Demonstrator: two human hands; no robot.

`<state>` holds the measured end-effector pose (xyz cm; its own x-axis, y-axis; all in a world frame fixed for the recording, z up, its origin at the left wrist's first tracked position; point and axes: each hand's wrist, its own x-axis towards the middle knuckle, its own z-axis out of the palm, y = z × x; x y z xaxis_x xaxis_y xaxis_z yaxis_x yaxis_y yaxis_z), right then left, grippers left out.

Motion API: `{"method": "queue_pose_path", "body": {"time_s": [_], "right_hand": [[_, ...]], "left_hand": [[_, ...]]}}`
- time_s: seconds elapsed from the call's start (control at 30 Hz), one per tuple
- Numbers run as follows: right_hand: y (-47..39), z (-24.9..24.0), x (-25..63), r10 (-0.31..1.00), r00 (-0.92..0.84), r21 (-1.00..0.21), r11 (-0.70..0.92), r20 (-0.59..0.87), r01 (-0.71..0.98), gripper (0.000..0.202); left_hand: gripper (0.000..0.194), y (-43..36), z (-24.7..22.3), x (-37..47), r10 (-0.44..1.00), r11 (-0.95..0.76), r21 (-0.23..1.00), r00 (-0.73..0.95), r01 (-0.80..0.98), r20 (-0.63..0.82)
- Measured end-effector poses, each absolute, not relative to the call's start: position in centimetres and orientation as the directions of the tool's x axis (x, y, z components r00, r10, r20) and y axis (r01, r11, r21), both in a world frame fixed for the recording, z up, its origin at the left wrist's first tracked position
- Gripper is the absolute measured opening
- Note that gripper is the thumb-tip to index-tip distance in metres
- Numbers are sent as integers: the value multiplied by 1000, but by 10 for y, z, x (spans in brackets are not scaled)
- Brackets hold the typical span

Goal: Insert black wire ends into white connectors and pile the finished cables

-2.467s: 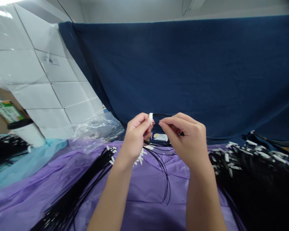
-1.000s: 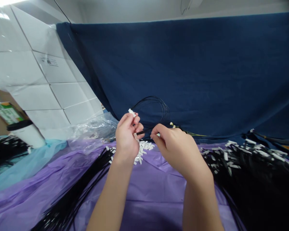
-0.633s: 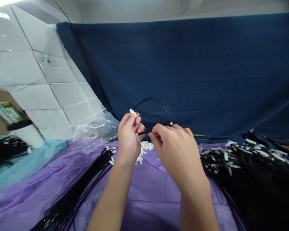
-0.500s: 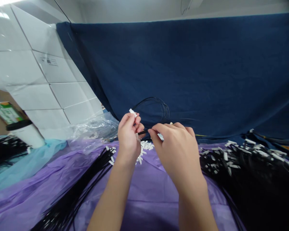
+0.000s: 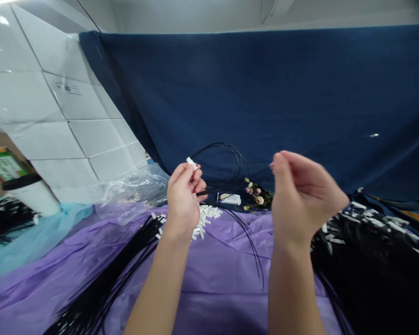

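My left hand (image 5: pixel 184 188) is closed around a bundle of thin black cords (image 5: pixel 232 148), which arch up behind it and hang down over the cloth. A small white plastic piece (image 5: pixel 192 163) sticks out between its thumb and forefinger. Further right, my right hand (image 5: pixel 300 195) is raised with its fingers pinched. A faint dark cord seems to run through that pinch, and beyond it a small shiny tip (image 5: pixel 374 135) shows in the air. Below and behind my left hand lies a pile of white plastic pieces (image 5: pixel 206 217).
Purple cloth (image 5: pixel 223 279) covers the table. Black cords with white ends lie in a bundle (image 5: pixel 108 279) at left and a large heap (image 5: pixel 370 260) at right. Artificial flowers (image 5: pixel 258 197) and a small packet (image 5: pixel 229 199) lie behind. A white cup (image 5: pixel 35 197) stands far left.
My right hand has moved away from my left, rightward and up, turning as it goes. My left hand stays nearly in place, still holding the cords and white piece.
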<state>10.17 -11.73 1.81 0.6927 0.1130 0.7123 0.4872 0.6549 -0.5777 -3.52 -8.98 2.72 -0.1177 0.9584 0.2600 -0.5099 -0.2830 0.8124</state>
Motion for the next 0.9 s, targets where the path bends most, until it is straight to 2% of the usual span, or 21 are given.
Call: {"method": "queue_pose_path", "body": {"time_s": [0.07,0.13,0.27,0.37,0.5,0.67,0.77,0.9], "right_hand": [[-115,21,108,1,788,-529,742,616,412,9],[-115,23,113,8,831,-500,802,557,327,7],[-120,24,115,224,764,-507,848,606,153,7],[-122,22,114,360,614,-540,831,703,131,7],[-127,20,113,467,426,-583,788,775,197,7],[-139,24,114,528,166,-544,725,833,421,10],[-140,25,116,532,113,-509,695,839,508,11],[-137,25,116,517,94,-479,689,851,544,11]], "left_hand": [[13,-91,27,-34,960,-273,820,-89,-502,265],[14,-92,27,-32,961,-262,830,-49,-493,273],[15,-93,25,-28,946,-296,852,-9,-433,324],[15,-92,22,-28,924,-355,850,-7,-390,382],[12,-91,20,-31,904,-382,842,34,-382,426],[11,-92,21,-32,897,-376,835,66,-402,436],[11,-94,22,-31,898,-372,838,75,-400,434],[11,-95,24,-32,897,-369,847,92,-383,432]]}}
